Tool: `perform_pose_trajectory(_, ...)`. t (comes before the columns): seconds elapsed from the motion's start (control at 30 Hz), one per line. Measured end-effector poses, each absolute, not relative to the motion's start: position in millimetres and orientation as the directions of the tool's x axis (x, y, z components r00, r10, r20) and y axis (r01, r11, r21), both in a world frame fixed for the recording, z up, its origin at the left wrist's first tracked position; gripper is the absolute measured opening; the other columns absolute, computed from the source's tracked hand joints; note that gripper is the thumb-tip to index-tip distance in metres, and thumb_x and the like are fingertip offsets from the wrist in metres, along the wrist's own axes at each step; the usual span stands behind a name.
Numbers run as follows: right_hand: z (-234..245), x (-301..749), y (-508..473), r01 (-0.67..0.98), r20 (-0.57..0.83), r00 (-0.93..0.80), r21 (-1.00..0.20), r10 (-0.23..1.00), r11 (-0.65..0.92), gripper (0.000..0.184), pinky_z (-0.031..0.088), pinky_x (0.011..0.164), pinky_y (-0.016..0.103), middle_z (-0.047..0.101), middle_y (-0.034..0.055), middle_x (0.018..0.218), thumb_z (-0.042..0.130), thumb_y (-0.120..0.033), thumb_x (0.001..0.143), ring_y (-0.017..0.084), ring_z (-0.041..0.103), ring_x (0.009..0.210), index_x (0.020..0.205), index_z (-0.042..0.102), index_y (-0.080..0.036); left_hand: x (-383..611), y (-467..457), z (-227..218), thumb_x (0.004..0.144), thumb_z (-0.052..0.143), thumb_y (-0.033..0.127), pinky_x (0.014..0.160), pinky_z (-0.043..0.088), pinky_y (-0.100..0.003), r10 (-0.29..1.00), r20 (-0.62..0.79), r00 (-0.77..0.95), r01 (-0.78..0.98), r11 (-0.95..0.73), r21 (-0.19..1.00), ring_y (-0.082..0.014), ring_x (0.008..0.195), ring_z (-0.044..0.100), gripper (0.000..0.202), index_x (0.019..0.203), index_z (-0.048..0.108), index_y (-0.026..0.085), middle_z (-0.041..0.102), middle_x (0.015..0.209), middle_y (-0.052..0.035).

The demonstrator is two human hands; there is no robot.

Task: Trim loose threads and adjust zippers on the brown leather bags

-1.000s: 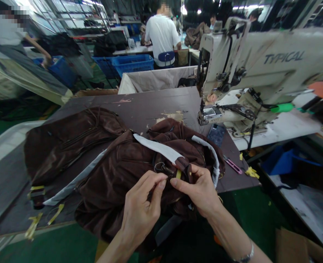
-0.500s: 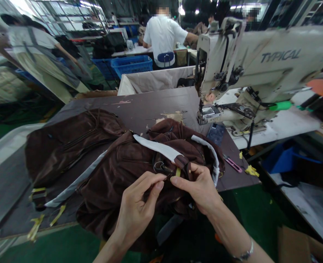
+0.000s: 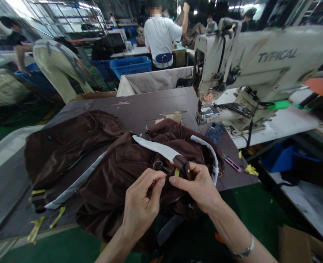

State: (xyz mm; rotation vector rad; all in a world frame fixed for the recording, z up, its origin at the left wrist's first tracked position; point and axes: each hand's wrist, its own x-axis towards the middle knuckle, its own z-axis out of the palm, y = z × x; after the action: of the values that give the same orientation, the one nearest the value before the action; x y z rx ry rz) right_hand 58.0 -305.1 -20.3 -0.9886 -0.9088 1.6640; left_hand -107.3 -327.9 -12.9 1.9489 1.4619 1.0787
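Worktop first: the dark table runs away from you, worn pale in a patch near its middle. The cream sewing machine stands on the white bench at your right, well apart from your hands. Two heaps of brown leather lie on the table. A second bag lies flat at your left, untouched, and the brown bag under your hands is bunched at the near edge and spills over it toward you. A white strip runs along its opening, right up to your fingers.

Your left hand comes up from below with thumb and forefinger pinched together on the leather, just beside a metal ring. What sits between those fingertips is too small to tell, perhaps a zip pull. Your right hand grips a short brown strap tab between thumb and forefinger, the other fingers curled against the bag. A yellow tag shows between your two hands, touching the tab. Pink snips lie on the table just right of the bag — near the corner, clear of both hands
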Motion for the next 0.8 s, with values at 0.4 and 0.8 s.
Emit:
perform_pose_trajectory(0.4,-12.7,50.3,-305.7,-0.539,-0.297,-0.170,-0.770,0.940,-0.341,0.015,0.049,0.062,0.023,0.062,0.0010,0.073,0.067,-0.028,0.080,0.012,0.057,0.066,0.089,0.072,-0.018,-122.8,-330.6,1.1,0.089,0.057,0.021,0.079,0.047,-0.023,0.967,0.178,0.183,0.590,-0.253,0.766,-0.0133,0.090,0.060,0.014,0.100,0.065,0.024,0.063,0.097,-0.0002)
perform_pose_trajectory(0.8,-13.0,56.6,-302.1,-0.568,-0.217,-0.267,-0.752,0.939,-0.335,0.013,0.047,0.063,0.021,0.064,-0.0001,0.072,0.069,-0.021,0.076,0.010,0.057,0.063,0.089,0.069,-0.016,-103.5,-329.3,8.6,0.089,0.055,0.020,0.075,0.047,-0.024,0.961,0.256,0.103,0.635,-0.262,0.727,-0.0141,0.084,0.060,0.008,0.093,0.063,0.021,0.063,0.090,-0.0010)
